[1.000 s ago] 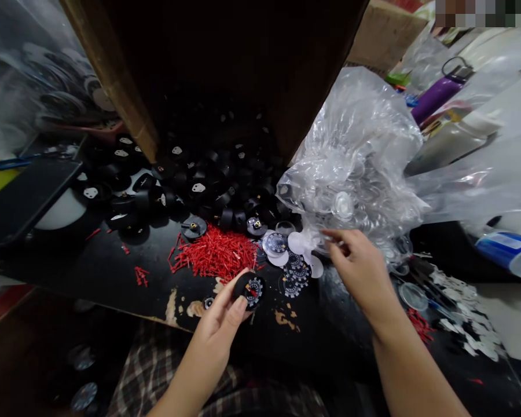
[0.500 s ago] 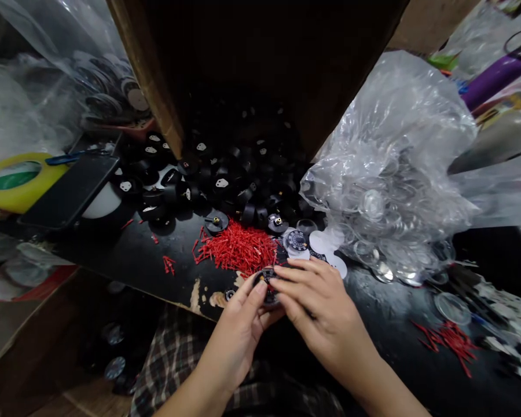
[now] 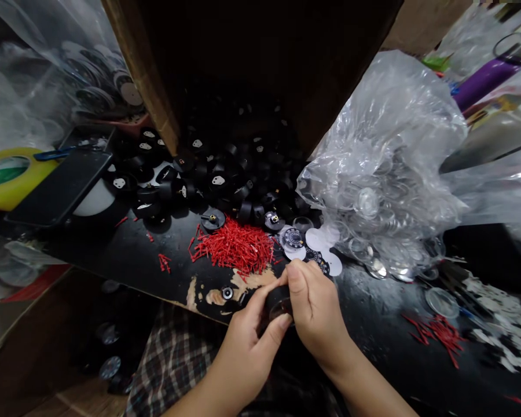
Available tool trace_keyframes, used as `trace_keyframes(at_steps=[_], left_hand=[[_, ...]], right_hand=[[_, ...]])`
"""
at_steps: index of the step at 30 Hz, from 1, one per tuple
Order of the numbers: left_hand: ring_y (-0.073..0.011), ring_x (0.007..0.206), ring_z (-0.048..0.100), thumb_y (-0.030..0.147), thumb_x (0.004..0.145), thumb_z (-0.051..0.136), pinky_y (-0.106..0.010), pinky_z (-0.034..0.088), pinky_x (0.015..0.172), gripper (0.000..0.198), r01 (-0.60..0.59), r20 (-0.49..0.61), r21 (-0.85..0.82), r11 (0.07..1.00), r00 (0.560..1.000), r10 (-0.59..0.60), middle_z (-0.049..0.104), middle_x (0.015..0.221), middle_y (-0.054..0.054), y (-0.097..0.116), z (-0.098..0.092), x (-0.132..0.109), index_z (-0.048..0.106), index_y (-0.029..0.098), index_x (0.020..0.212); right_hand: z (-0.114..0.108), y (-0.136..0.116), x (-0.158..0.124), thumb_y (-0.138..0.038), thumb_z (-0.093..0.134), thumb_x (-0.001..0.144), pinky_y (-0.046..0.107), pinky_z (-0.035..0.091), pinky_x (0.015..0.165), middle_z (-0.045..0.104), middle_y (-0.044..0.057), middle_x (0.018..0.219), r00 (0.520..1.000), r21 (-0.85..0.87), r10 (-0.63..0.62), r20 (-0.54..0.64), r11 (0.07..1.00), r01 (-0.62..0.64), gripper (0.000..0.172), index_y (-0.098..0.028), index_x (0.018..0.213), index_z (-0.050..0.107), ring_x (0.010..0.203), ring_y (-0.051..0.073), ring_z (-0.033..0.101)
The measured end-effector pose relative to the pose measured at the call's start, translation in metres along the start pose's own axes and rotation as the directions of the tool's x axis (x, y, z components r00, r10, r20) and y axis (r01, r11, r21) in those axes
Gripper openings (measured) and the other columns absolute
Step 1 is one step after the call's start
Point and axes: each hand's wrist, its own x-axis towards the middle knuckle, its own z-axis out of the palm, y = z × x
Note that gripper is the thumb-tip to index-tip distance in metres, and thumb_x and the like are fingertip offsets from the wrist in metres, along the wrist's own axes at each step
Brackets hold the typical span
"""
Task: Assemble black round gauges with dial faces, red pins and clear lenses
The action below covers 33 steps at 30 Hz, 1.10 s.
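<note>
My left hand [image 3: 247,350] is closed round a black round gauge [image 3: 278,302], with the thumb on its near side. My right hand [image 3: 316,313] is curled against the gauge's right side, fingers closed; how much of the gauge it grips is hidden. The gauge is tilted on its edge, so its dial cannot be seen. Beyond the hands lies a heap of red pointers [image 3: 238,246]. Dark printed dials [image 3: 293,238] and white discs [image 3: 331,263] are next to the heap. A small metal ring [image 3: 227,293] sits near the table edge.
Black gauge cases [image 3: 243,191] are piled before a large cardboard box [image 3: 147,75]. A plastic bag [image 3: 399,116] of clear lenses stands on the right, near more red pointers [image 3: 445,339]. A phone [image 3: 61,188] and yellow tape [image 3: 35,179] lie on the left.
The gauge has been turned from dial-up onto its edge. My right hand has gone from fingers spread over the dial to curled against the side. The view has shifted slightly.
</note>
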Motion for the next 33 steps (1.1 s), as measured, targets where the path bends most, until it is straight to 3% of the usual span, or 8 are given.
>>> trace_keyframes(at_steps=[6, 10, 13, 15, 19, 25, 28, 33], left_hand=[[-0.0225, 0.130, 0.048, 0.037, 0.087, 0.057, -0.035, 0.035, 0.111, 0.042, 0.070, 0.009, 0.093, 0.993, 0.997, -0.071, 0.056, 0.138, -0.002, -0.002, -0.016, -0.012, 0.055, 0.030, 0.128], [-0.0276, 0.121, 0.056, 0.045, 0.086, 0.053, -0.047, 0.038, 0.108, 0.045, 0.241, -0.248, 0.120, 0.963, 0.947, -0.206, 0.063, 0.130, -0.005, -0.026, -0.072, -0.061, 0.055, 0.029, 0.128], [-0.0326, 0.129, 0.047, 0.047, 0.084, 0.055, -0.057, 0.027, 0.111, 0.048, 0.309, -0.581, 0.432, 0.847, 0.814, -0.001, 0.057, 0.135, -0.009, -0.038, -0.122, -0.092, 0.054, 0.025, 0.127], [-0.0329, 0.130, 0.044, 0.045, 0.083, 0.055, -0.057, 0.026, 0.112, 0.047, 0.322, -0.637, 0.629, 0.707, 0.734, 0.233, 0.054, 0.137, -0.011, -0.032, -0.139, -0.093, 0.056, 0.022, 0.124], [-0.0233, 0.116, 0.058, 0.032, 0.091, 0.046, -0.044, 0.043, 0.103, 0.032, 0.097, -0.395, 0.827, 0.554, 0.801, 0.449, 0.064, 0.123, -0.008, 0.009, -0.134, -0.040, 0.057, 0.024, 0.120], [-0.0224, 0.126, 0.049, 0.019, 0.084, 0.057, -0.044, 0.036, 0.109, 0.044, -0.145, -0.040, 0.907, 0.395, 0.904, 0.425, 0.058, 0.135, -0.006, 0.049, -0.127, 0.068, 0.053, 0.025, 0.127], [-0.0237, 0.121, 0.052, 0.018, 0.080, 0.061, -0.044, 0.038, 0.107, 0.045, -0.194, 0.019, 0.898, 0.395, 0.914, 0.406, 0.061, 0.128, -0.006, 0.048, -0.131, 0.085, 0.055, 0.024, 0.124], [-0.0232, 0.118, 0.055, 0.021, 0.087, 0.051, -0.044, 0.043, 0.102, 0.046, -0.139, -0.085, 0.893, 0.429, 0.882, 0.463, 0.054, 0.129, -0.013, 0.037, -0.134, 0.072, 0.043, 0.019, 0.133]], right_hand=[[0.001, -0.003, -0.004, -0.027, 0.032, 0.099, 0.027, 0.034, 0.063, 0.050, -0.002, 0.059, 0.991, 0.076, -0.002, 0.131, 0.997, -0.009, 0.038, -0.020, 0.065, 0.047, 0.059, 0.013, 0.047], [-0.007, 0.003, -0.005, -0.036, 0.037, 0.098, 0.026, 0.039, 0.068, 0.062, -0.002, 0.073, 0.949, 0.225, 0.054, 0.310, 0.966, -0.128, 0.029, -0.023, 0.083, 0.059, 0.069, 0.014, 0.057], [-0.007, 0.007, -0.004, -0.040, 0.038, 0.097, 0.027, 0.040, 0.069, 0.064, -0.001, 0.077, 0.932, 0.216, 0.168, 0.321, 0.945, -0.245, 0.030, -0.023, 0.084, 0.059, 0.073, 0.016, 0.058], [-0.001, 0.004, -0.003, -0.039, 0.039, 0.097, 0.028, 0.039, 0.068, 0.064, -0.001, 0.076, 0.913, 0.215, 0.137, 0.384, 0.948, -0.233, 0.030, -0.022, 0.081, 0.058, 0.073, 0.016, 0.057], [0.010, -0.009, -0.001, -0.033, 0.039, 0.097, 0.030, 0.039, 0.071, 0.064, -0.001, 0.079, 0.878, 0.248, -0.019, 0.478, 0.962, -0.114, 0.026, -0.023, 0.081, 0.057, 0.075, 0.016, 0.056], [0.010, -0.009, -0.012, -0.031, 0.040, 0.097, 0.030, 0.040, 0.069, 0.063, -0.001, 0.076, 0.863, 0.153, 0.013, 0.505, 0.983, -0.104, 0.026, -0.022, 0.078, 0.056, 0.072, 0.016, 0.057], [0.011, -0.004, -0.020, -0.033, 0.041, 0.096, 0.030, 0.041, 0.069, 0.064, -0.001, 0.075, 0.869, 0.114, 0.045, 0.494, 0.987, -0.115, 0.026, -0.023, 0.078, 0.057, 0.071, 0.017, 0.057], [0.012, -0.004, -0.017, -0.030, 0.043, 0.096, 0.029, 0.041, 0.064, 0.063, -0.002, 0.071, 0.886, 0.130, 0.031, 0.462, 0.986, -0.102, 0.025, -0.022, 0.077, 0.057, 0.068, 0.016, 0.057]])
